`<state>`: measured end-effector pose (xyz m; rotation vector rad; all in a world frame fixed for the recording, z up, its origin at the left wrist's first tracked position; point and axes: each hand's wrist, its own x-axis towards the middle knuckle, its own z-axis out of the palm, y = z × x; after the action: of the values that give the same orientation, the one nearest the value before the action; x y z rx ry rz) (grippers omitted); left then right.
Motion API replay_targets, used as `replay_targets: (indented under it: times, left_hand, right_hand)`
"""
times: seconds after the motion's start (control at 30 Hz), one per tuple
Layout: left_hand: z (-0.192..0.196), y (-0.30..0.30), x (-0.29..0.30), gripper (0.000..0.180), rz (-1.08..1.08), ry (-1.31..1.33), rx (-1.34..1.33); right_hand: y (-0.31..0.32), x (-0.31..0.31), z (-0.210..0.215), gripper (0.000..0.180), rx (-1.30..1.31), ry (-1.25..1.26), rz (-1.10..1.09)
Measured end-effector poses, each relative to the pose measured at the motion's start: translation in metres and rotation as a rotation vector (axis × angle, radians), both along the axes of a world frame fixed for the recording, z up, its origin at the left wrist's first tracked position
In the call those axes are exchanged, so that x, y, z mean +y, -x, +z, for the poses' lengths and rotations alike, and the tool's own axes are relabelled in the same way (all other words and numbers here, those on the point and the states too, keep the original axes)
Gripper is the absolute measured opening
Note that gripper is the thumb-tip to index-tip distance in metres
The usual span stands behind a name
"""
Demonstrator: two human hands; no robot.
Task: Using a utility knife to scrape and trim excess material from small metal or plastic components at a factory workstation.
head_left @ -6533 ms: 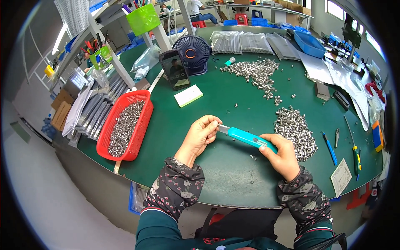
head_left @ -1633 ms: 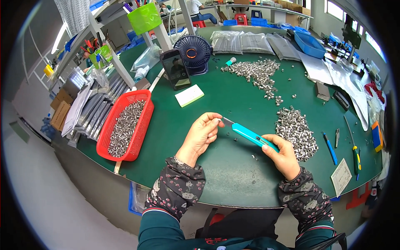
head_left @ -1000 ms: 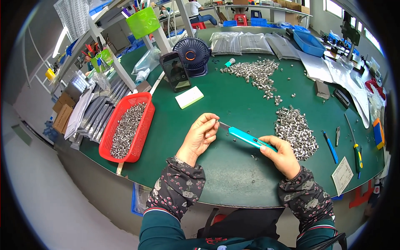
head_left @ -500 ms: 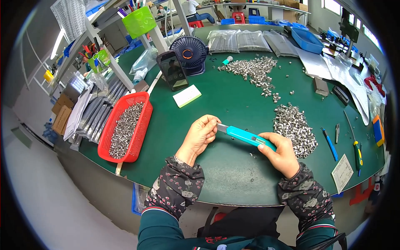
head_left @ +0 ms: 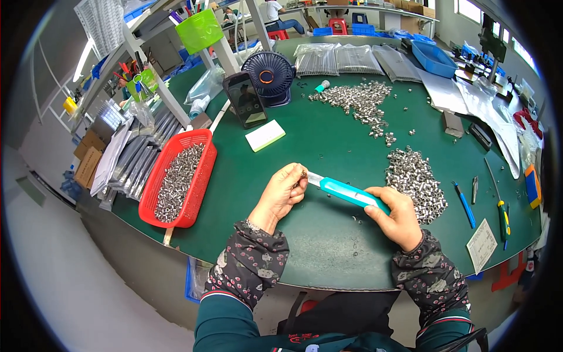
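My right hand is wrapped round the teal handle of a utility knife. Its blade points left and reaches my left hand. Between that hand's thumb and fingers is a small metal ring, mostly hidden, with the blade tip touching or very close to it. Right beyond my right hand lies a heap of small silver metal rings. Farther back spreads a looser heap of similar metal pieces. To the left, a red plastic basket holds many more.
On the green table stand a phone and a fan, with a white pad before them. At right lie a blue pen-like tool, a screwdriver and a paper slip. Bagged parts line the back.
The metal ring in my left fingers now shows more, as those fingers have turned slightly. The knife has rolled a little in my right hand, its blade still at the left fingertips.
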<state>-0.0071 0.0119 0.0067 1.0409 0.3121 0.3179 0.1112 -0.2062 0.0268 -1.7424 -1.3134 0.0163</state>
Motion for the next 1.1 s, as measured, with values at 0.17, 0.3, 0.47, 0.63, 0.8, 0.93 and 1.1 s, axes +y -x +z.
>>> replay_targets:
  times: [0.17, 0.3, 0.47, 0.63, 0.8, 0.93, 1.1]
  left_hand:
    - [-0.002, 0.000, 0.000, 0.022, -0.001, -0.009, -0.007]
    - [0.000, 0.000, -0.001, 0.025, -0.022, -0.180, 0.053]
    - [0.004, 0.002, 0.005, 0.027, -0.067, -0.344, 0.184]
    - [-0.001, 0.005, 0.013, 0.027, -0.130, -0.166, 0.167]
    - [0.006, 0.003, 0.002, 0.022, -0.065, -0.083, 0.055]
    - [0.007, 0.003, 0.002, 0.015, 0.012, -0.059, -0.028]
    - [0.004, 0.002, 0.006, 0.014, 0.013, 0.012, -0.101]
  right_hand:
    - [-0.001, 0.001, -0.003, 0.025, 0.116, 0.008, 0.047]
    - [-0.007, 0.000, -0.003, 0.025, 0.223, 0.107, 0.059]
    - [-0.004, -0.003, 0.007, 0.027, -0.246, 0.044, -0.052]
    - [-0.004, -0.003, 0.009, 0.035, -0.369, -0.144, -0.096]
    - [-0.005, -0.001, 0.004, 0.029, -0.247, -0.193, -0.114]
    - [-0.003, 0.000, 0.001, 0.026, -0.197, -0.109, -0.089]
    - [-0.003, 0.000, -0.001, 0.025, -0.069, -0.097, -0.066]
